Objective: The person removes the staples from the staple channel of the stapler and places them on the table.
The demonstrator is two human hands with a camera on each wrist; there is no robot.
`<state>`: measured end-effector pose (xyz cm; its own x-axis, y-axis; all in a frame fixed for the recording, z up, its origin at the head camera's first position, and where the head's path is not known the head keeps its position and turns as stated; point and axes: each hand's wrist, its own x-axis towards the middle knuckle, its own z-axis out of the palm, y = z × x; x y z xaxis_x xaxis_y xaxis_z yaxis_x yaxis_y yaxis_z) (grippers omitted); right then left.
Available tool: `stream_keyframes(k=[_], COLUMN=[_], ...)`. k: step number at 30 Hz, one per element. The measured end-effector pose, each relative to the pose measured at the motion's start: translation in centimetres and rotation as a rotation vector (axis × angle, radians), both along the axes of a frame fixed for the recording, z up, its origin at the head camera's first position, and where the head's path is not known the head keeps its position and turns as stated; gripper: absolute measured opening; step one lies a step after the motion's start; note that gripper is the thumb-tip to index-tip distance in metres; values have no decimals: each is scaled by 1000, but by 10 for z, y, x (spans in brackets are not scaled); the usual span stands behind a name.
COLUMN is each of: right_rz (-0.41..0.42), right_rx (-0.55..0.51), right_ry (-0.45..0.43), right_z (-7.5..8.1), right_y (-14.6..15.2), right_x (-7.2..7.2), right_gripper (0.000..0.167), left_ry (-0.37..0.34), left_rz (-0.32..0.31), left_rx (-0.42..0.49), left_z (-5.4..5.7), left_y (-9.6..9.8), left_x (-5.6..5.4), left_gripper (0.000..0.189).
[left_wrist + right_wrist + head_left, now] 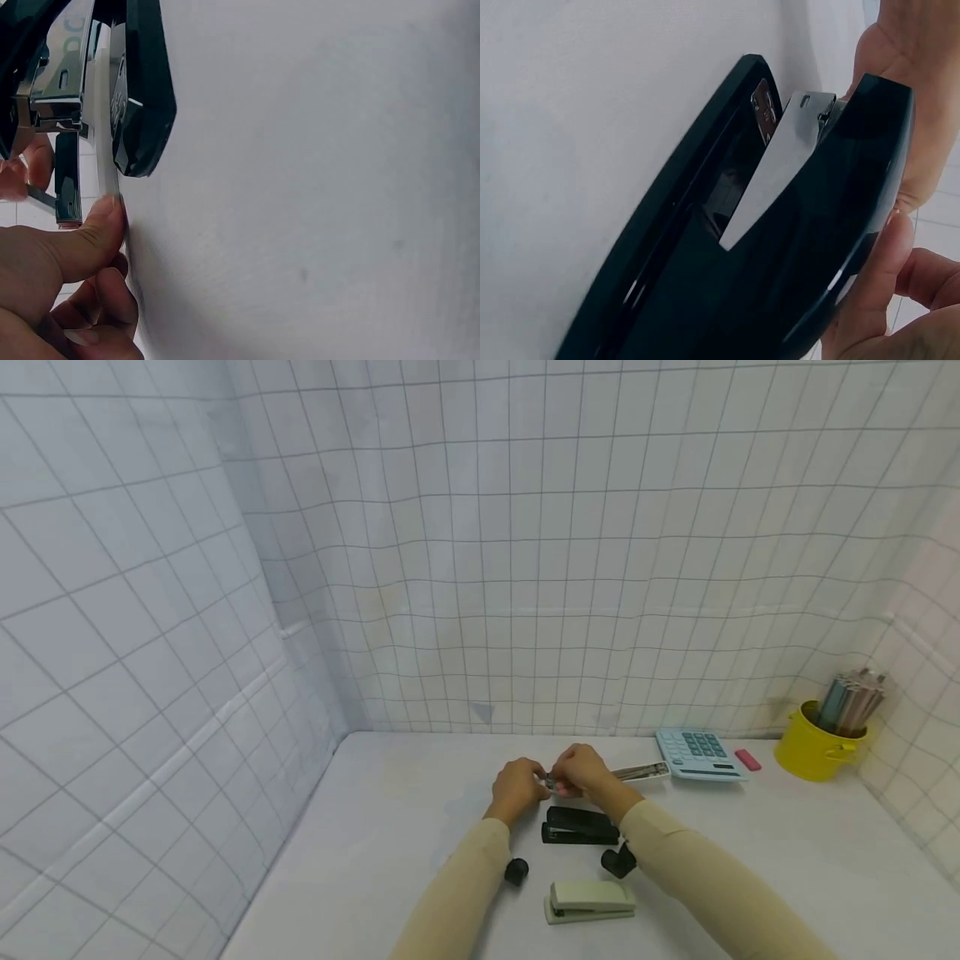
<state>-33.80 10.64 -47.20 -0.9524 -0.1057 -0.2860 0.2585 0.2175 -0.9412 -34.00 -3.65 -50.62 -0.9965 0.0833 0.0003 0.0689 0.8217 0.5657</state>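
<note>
A long white stapler (651,772), metal channel showing, lies at the back of the table and runs behind my right hand. My left hand (517,789) is at its near end; in the left wrist view the thumb (101,229) grips a white edge beside a dark block (67,180). My right hand (581,772) is bent over the same end, and its fingertips (34,165) seem to pinch a small grey strip (41,196). A black stapler (577,827) stands just in front of both hands, partly hiding them in the wrist views.
A cream stapler (592,900) lies nearer me, between the forearms. Two small black objects (516,871) sit beside the sleeves. At the back right are a light-blue calculator (697,755), a pink eraser-like block (747,760) and a yellow bucket (806,752) holding several pencil-like sticks.
</note>
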Motion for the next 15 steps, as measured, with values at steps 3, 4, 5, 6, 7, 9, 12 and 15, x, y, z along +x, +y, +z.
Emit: stream_keyframes(k=[3, 4, 5, 6, 7, 9, 12, 15], right_rz=[10, 17, 24, 34, 40, 53, 62, 72], right_rx=[39, 58, 79, 99, 121, 158, 191, 181], right_ry=[19, 26, 33, 41, 49, 67, 106, 153], right_z=[0, 0, 1, 1, 2, 4, 10, 22], right_y=[0, 0, 0, 0, 0, 1, 6, 17], right_x=[-1, 0, 0, 0, 0, 1, 4, 8], right_gripper=[23, 25, 25, 25, 25, 23, 24, 24], left_ry=[5, 1, -6, -12, -19, -29, -36, -38], left_rz=[6, 9, 13, 16, 19, 20, 19, 14], left_rx=[10, 16, 26, 41, 56, 87, 131, 161], left_z=[2, 2, 2, 3, 3, 1, -2, -6], left_y=[-1, -1, -1, -2, -2, -3, -4, -6], left_x=[1, 1, 1, 1, 1, 1, 0, -1], left_gripper=[26, 27, 27, 27, 27, 28, 28, 32])
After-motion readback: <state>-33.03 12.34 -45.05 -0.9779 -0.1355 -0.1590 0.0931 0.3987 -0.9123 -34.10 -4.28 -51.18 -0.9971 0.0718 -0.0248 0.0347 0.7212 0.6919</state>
